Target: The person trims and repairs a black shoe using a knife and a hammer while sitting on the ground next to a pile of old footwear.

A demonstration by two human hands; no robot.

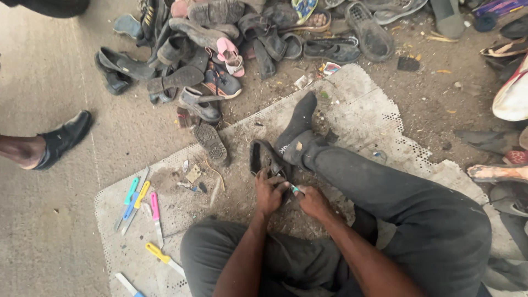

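Observation:
I sit on a dusty perforated mat (363,104) with my right leg stretched out in a black sock. My left hand (269,192) grips the near end of a black shoe (263,159) lying on the mat beside my socked foot. My right hand (312,201) is closed on a small tool with a light green handle (296,190), its tip against the shoe where my left hand holds it. The tool's blade is hidden between my hands.
Several knives with pink, yellow, green and blue handles (140,201) lie on the mat to my left. A detached black sole (212,143) lies ahead. A heap of worn shoes and sandals (231,38) fills the far ground. Another person's foot in a black shoe (63,137) stands at left.

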